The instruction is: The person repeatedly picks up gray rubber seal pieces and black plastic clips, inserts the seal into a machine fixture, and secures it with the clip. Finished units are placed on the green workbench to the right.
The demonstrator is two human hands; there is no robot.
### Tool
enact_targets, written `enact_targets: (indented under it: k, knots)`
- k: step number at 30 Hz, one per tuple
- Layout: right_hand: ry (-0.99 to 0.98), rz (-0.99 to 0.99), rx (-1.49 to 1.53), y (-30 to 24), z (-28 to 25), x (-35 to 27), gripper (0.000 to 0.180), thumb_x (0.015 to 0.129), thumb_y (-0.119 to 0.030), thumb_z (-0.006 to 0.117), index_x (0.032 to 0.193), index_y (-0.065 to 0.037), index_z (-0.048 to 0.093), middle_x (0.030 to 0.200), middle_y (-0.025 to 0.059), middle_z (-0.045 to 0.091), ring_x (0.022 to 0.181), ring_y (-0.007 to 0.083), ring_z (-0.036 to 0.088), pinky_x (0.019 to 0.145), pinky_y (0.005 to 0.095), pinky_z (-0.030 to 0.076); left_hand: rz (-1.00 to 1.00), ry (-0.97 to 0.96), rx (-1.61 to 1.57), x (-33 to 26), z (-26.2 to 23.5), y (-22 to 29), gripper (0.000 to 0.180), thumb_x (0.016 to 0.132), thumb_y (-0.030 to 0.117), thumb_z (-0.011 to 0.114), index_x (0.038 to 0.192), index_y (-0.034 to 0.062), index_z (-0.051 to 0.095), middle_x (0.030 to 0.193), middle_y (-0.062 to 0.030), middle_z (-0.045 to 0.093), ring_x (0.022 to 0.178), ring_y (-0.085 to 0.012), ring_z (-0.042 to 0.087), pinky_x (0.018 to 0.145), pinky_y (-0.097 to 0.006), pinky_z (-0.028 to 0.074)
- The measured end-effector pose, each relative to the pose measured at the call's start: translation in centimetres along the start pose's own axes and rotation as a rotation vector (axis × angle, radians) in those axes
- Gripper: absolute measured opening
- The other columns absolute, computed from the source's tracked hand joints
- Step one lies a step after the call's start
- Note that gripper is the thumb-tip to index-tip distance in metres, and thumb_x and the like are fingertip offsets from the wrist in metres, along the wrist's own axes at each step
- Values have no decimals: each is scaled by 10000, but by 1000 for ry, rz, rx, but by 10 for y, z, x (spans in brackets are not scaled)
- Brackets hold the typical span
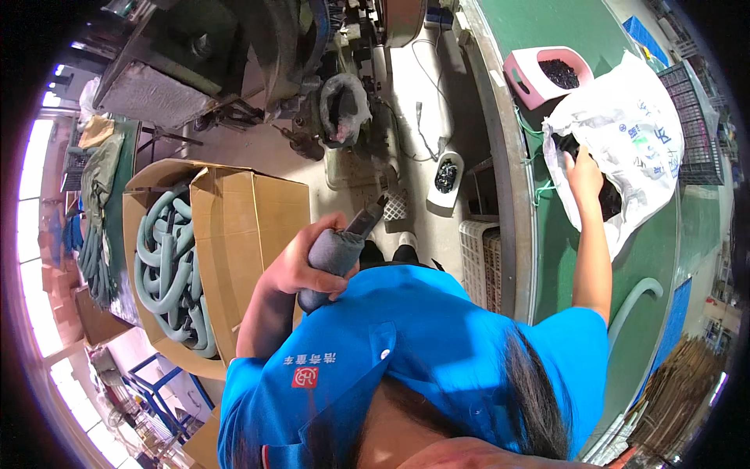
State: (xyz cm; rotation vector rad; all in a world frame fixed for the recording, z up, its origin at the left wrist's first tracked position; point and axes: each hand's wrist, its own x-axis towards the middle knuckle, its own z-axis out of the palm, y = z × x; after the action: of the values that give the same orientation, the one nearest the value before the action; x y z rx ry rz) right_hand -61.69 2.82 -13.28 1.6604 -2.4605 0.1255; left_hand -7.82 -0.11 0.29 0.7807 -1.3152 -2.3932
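Observation:
My left hand [301, 262] is closed around a grey foam-covered tube [337, 252] in front of my chest. A narrow dark end [366, 219] sticks out of the foam, pointing up and right. My right arm stretches out to a white woven sack [644, 129] on the green bench to the right. At the sack's mouth, my right hand [584, 178] reaches in among small black parts [610, 201]. Its fingertips are partly hidden against the black parts, so whether they grip one does not show.
An open cardboard box [250, 223] of bent grey foam tubes [166, 254] stands at left. A pink container [531, 78] of black pieces is on the green bench [508, 23]. A white scoop-shaped container [444, 195] sits lower, left of the bench. A machine [297, 86] stands ahead.

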Motion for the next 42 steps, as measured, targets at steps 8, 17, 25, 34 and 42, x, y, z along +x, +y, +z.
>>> enact_targets:
  k: [8,17,25,34,42]
  knots:
    - [-718,-6,1903,-219,-169,-86,267,961,-330,495,992,-65,509,577,-26,444,467,40,386,408,194,263,-23,-141,33,10,6,1,498,625,-64,709,977,44,374,763,-102,580,566,-169,604,469,-278,486]
    - [-893,-159,1937,-263,-170,-99,241,983,-297,458,1044,-64,464,590,-3,436,507,67,420,436,214,301,-21,-90,148,-15,5,3,528,576,27,754,1007,3,449,775,-112,600,558,-161,589,459,-276,471]
    - [-1239,-257,1754,-314,-166,-84,266,992,-356,419,938,-96,427,566,-24,410,458,52,359,415,209,262,-57,20,66,-41,-16,-2,495,612,-6,707,1014,44,424,769,-90,572,556,-163,576,464,-272,453]
    - [-1034,-117,1499,-389,-83,-58,333,980,-421,422,932,-102,505,574,-45,424,468,41,354,425,194,265,-65,-21,-138,-26,-117,-28,607,604,62,714,1113,49,383,718,-113,537,494,-196,555,423,-286,435]
    - [-1157,-202,1527,-426,-77,8,436,931,-553,430,877,-123,481,598,-27,463,491,55,394,453,204,324,3,0,6,-7,-180,6,529,599,14,682,1071,62,450,761,-86,541,533,-183,557,461,-286,457]
